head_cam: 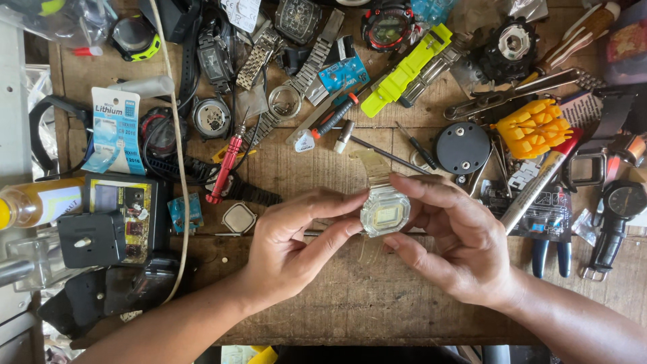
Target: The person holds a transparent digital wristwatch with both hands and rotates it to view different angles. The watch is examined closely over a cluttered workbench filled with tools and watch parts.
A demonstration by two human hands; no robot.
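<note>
Hands: left hand (293, 239), right hand (448, 232), fingers gripping one clear watch (384, 210); one red screwdriver (226, 165) nearby.

Watch (384, 210) between left hand (296, 246) and right hand (451, 239) mid-frame, screwdriver (226, 164) to the left, pliers (551, 253) at right, on the worktop (350, 310).

- the clear watch (384, 212): its lower strap passes behind the right hand (455, 243), mostly hidden;
- above the watch, a red-rimmed watch (386, 25) is cut by the top edge;
- far right of it, perhaps a dark strap, blurred.

worn wooden workbench (350, 310) — planked, evenly lit
</note>
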